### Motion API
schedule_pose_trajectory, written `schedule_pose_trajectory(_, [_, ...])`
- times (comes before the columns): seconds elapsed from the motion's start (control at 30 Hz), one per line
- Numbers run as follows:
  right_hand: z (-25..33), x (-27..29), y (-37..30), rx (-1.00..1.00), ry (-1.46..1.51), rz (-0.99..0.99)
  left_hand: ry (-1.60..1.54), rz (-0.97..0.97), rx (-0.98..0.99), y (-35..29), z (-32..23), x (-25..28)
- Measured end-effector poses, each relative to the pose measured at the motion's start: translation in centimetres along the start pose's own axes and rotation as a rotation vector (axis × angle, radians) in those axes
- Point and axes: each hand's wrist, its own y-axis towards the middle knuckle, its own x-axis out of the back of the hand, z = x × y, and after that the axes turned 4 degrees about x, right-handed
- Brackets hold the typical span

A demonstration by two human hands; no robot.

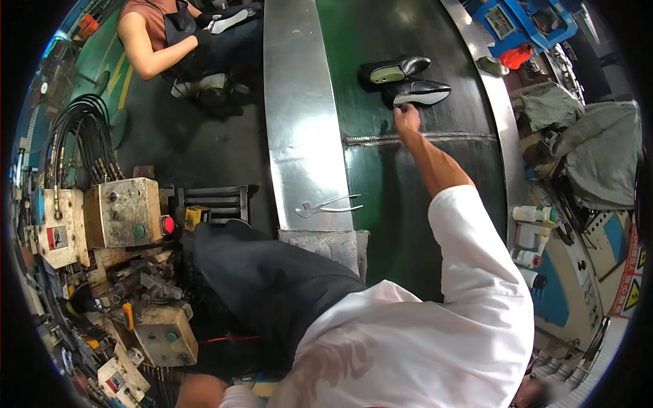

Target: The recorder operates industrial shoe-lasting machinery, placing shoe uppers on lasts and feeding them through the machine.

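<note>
On the green conveyor belt (381, 224), my right arm in a white sleeve stretches far out. Its hand, my right hand (407, 122), has its fingers closed in a pinch at the heel end of a black shoe (430, 86), which lies on its side with a pale sole showing. Just beyond lies a second black shoe (413, 64), touching or almost touching the first. Metal pincers (328, 206) with spread handles rest on the steel ledge (299, 88). Part of my bare left arm (201, 392) shows at the lower edge; its hand is out of sight.
Worn control boxes (126, 211) with buttons and hoses crowd the left. A co-worker (160, 41) in dark gloves holds a shoe at the far left. Bottles (534, 214) and a grey cloth cover (602, 156) stand beyond the belt's right rail.
</note>
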Motion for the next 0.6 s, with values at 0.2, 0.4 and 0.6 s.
schedule_pose_trajectory(0.2, [4.1, -7.2, 2.5, -0.392, 0.038, -0.166, -0.156, 0.671, 0.213, -7.2, 0.8, -0.1])
schedule_pose_trajectory(0.4, [0.4, -3.0, 3.5, 0.051, -0.283, -0.040, -0.391, 0.928, 0.617, -17.4, -1.9, -1.6])
schedule_pose_trajectory(0.6, [3.5, 7.3, 1.8, 0.302, -0.034, 0.173, -0.777, 0.950, 0.754, -17.4, -4.4, -8.5])
